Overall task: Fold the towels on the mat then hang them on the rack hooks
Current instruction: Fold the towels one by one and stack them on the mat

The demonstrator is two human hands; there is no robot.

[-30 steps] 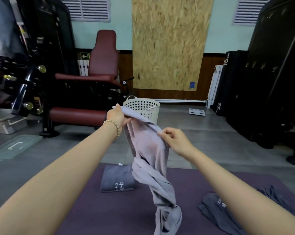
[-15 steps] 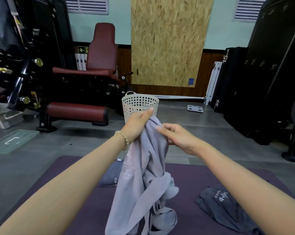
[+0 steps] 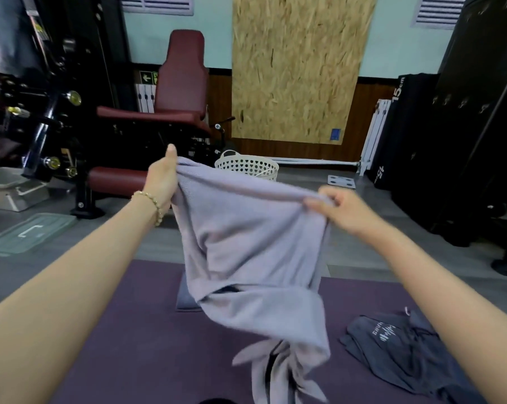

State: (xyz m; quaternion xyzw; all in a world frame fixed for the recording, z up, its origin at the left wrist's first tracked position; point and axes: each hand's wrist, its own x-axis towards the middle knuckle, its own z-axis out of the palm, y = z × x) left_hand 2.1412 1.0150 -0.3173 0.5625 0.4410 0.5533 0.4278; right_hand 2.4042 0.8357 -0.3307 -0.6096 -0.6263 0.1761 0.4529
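Lilac towel stretched above the purple mat between left hand and right hand, each pinching one end of its top edge. Cloth appears light and limp, lower part twisted; corners likely give the best hold.

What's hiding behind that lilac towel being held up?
Behind the lilac towel, a white basket peeks over its top edge, and an edge of a dark grey towel shows on the purple mat. The rest of both is covered.
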